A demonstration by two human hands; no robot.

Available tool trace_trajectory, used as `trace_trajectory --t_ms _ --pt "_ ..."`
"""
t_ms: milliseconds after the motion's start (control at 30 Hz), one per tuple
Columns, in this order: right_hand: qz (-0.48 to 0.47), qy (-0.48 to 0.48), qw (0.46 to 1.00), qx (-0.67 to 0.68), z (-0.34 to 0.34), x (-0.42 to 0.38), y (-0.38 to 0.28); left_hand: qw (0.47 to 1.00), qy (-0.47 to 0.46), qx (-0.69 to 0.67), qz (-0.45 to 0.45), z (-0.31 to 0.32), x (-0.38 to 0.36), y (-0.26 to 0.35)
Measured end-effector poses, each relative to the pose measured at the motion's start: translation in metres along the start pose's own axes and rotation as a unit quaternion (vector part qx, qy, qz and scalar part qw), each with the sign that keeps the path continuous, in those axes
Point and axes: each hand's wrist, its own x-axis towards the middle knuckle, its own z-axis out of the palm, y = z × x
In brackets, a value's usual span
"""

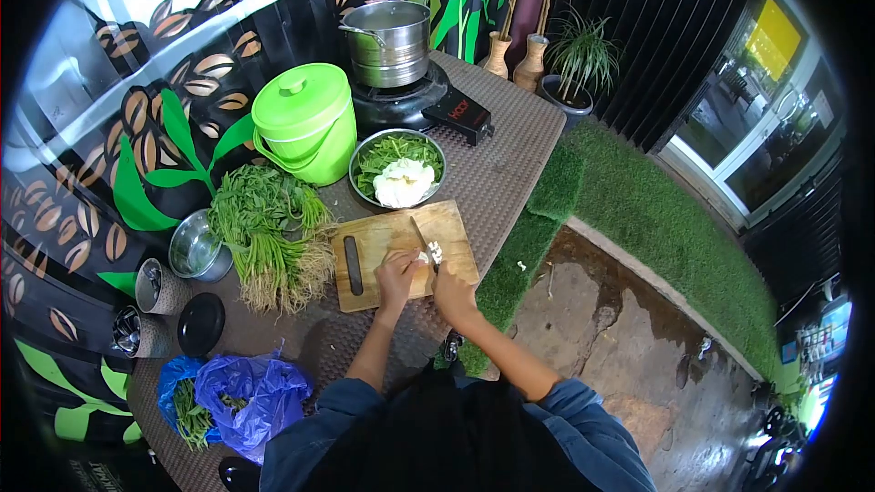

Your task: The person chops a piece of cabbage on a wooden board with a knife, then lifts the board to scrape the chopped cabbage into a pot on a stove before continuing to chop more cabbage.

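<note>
My right hand (pixel 453 296) is closed around the handle of a kitchen knife (pixel 420 234), its blade pointing away from me over a wooden cutting board (pixel 374 255). Small chopped white pieces (pixel 436 253) lie against the blade. Just left of the knife, my left hand (pixel 396 279) has its fingers bent over the board, pinching a small white piece of food (pixel 422 257) whose kind I cannot make out. Behind the board stands a metal bowl (pixel 358 184) with cut green leaves (pixel 387 151) and a white mass (pixel 404 184) in it.
Left of the board lies a heap of rooted greens (pixel 273 228), beside a steel bowl (pixel 200 260). A green lidded bucket (pixel 305 123) and a pot (pixel 390 46) on a burner (pixel 401 105) stand behind. Blue plastic bags (pixel 260 401) sit front left; the table's edge (pixel 533 187) runs along the right.
</note>
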Motion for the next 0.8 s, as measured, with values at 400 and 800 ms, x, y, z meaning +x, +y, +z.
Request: trace_trajectory --t_ms 400,800 --pt "-0.022 0.018 0.999 -0.015 0.006 0.006 0.003 1.000 0.007 0.009 0.021 -0.001 0.000 0.000" --pt "-0.005 0.009 1.000 0.006 -0.001 0.003 0.002 1.000 0.009 -0.009 0.001 0.001 -0.001 -0.006"
